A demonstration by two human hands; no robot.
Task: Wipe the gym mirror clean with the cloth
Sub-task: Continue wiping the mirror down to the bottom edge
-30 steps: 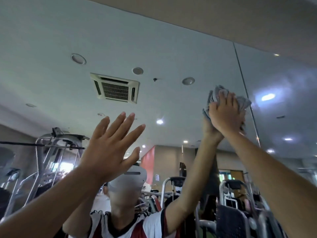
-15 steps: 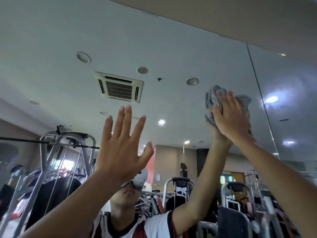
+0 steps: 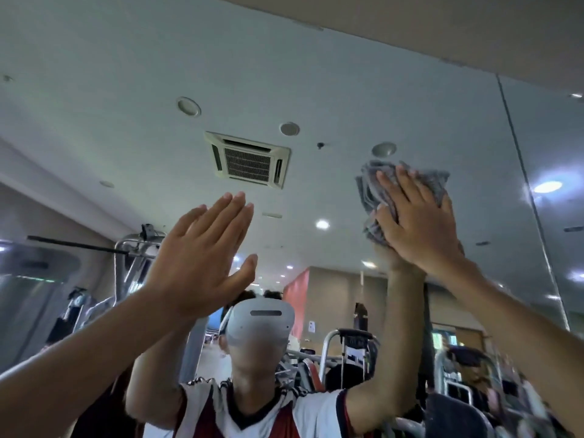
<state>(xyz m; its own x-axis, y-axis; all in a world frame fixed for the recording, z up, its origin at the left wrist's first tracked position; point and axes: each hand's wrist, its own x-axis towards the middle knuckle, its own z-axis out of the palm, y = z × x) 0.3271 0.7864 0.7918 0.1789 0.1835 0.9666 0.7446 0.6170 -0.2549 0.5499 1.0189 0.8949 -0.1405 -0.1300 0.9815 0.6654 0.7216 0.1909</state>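
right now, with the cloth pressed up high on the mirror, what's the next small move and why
Probably slide the cloth a short way right, toward the vertical seam. The right hand presses it flat on the mirror with straight fingers, left of that seam, so that strip of glass is the nearest to cover. The left hand is open and holds nothing.

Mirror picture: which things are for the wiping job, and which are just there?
For the job: mirror, grey cloth, right hand pressing the cloth on the glass.
Just there: open left hand; reflected ceiling vent, lights, gym machines.
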